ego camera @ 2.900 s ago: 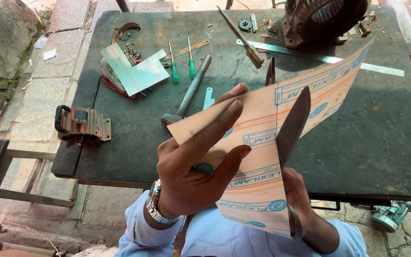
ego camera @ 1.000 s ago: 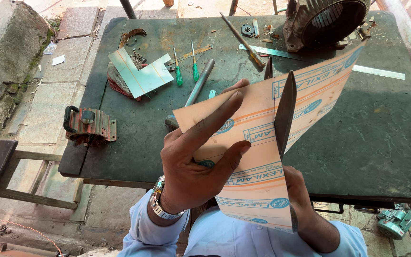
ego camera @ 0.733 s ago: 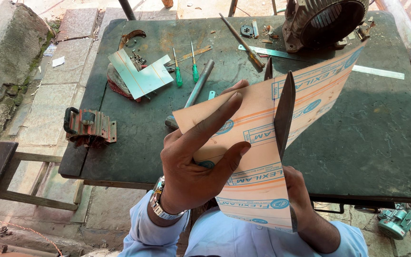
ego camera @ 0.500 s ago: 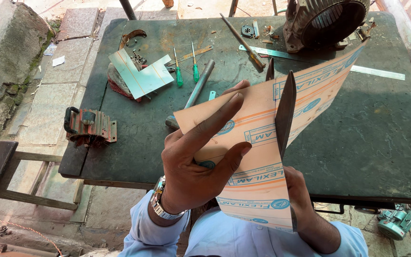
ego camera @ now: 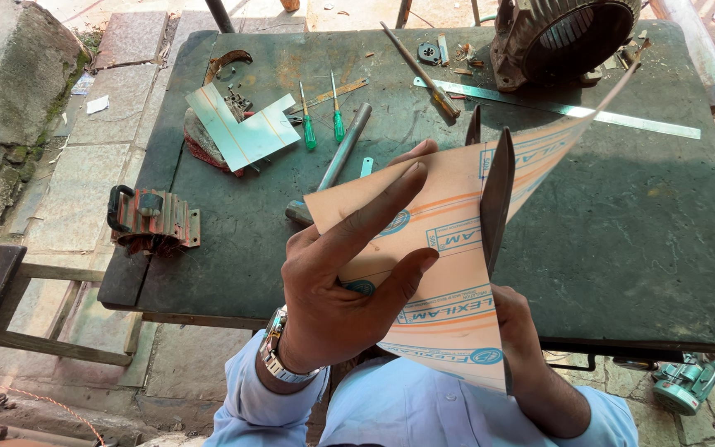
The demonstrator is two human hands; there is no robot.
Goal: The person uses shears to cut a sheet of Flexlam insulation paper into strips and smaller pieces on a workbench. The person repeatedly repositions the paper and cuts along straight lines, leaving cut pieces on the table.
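Sheet (ego camera: 448,281) stayed pinched in left hand (ego camera: 337,290), thumb under, fingers spread on top. Right hand (ego camera: 531,364), closed on shears (ego camera: 494,199), sat behind the sheet; blades stood open astride its edge. No shift since earlier views: cut was not advancing.

Left hand (ego camera: 337,298) raised with fingers spread; right hand (ego camera: 531,364) closed in a grip.

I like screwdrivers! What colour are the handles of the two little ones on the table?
Green. Both small screwdrivers have green handles, seen clearly in the head view.
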